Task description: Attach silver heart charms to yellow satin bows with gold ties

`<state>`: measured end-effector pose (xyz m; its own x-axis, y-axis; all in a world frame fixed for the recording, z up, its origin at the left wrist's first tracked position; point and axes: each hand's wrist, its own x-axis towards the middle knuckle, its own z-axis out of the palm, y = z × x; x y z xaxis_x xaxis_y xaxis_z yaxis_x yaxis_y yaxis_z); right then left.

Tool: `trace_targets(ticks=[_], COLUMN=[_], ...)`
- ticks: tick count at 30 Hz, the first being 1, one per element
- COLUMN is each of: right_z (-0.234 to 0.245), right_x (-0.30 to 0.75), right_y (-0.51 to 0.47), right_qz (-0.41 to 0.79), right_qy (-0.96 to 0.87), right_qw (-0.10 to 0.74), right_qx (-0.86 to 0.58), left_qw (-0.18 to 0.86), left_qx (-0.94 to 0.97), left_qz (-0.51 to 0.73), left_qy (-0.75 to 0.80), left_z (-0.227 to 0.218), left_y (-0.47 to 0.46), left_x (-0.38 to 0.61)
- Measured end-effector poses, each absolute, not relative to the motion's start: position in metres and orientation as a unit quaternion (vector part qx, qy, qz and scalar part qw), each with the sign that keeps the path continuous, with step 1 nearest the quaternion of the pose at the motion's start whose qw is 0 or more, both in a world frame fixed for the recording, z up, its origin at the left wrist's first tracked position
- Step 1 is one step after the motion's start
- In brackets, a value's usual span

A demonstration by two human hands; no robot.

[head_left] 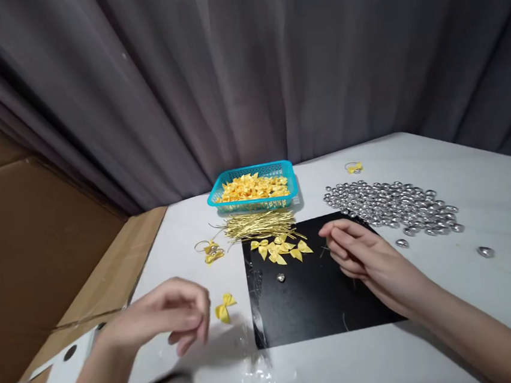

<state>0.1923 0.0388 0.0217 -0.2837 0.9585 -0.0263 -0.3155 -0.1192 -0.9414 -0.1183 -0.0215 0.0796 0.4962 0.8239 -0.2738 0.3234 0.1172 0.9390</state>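
Observation:
My left hand [170, 313] hovers over the white table, its fingers loosely bent and a little apart, with nothing visible in them. Just right of it lies a yellow ribbon bow [224, 309]. Above the right part of a black mat [312, 306] is my right hand [363, 250], thumb and fingertips pressed together; whatever they pinch is too small or hidden to make out. On the mat rest a silver heart bead [281, 278] and a cluster of yellow bows [280, 249]. Behind those sits a bundle of gold wire ties [261, 224].
A turquoise basket [257, 204] of yellow bows stands at the back. Many silver heart beads [387, 203] spread at the right. Pieces joining bow, bead and tie lie at the left [213, 253] and back right [355, 168]. Cardboard [38, 236] borders the left; a curtain [270, 63] hangs behind.

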Motion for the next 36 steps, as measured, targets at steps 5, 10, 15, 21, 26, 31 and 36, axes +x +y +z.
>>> trace_targets(ticks=[5,10,15,21,26,31,36], right_z=[0.016,0.010,0.011,0.002,-0.003,-0.003,-0.007], right_x=[0.198,0.201,0.197,0.195,0.196,0.195,0.190], right_y=[0.042,0.042,0.038,0.041,0.042,0.040,0.031], right_qz=[0.623,0.587,0.551,0.548,0.530,0.488,0.428], right_qy=[-0.497,-0.533,-0.568,-0.535,-0.526,-0.552,-0.594], right_qw=[0.464,0.461,0.459,0.477,0.484,0.486,0.467], right_qx=[-0.387,-0.400,-0.404,-0.431,-0.456,-0.469,-0.495], left_qw=[0.469,0.330,0.237,0.221,0.308,0.452,0.569], left_qx=[0.707,0.772,0.783,0.788,0.758,0.639,0.535], left_qz=[0.173,0.119,0.138,0.163,0.243,0.368,0.410], left_qy=[0.500,0.530,0.558,0.551,0.521,0.502,0.471], left_z=[0.050,0.020,0.011,0.000,-0.005,-0.009,-0.022], left_y=[0.035,0.036,0.043,0.071,0.073,0.048,0.012], left_x=[-0.067,-0.030,-0.008,0.020,0.018,0.011,0.013])
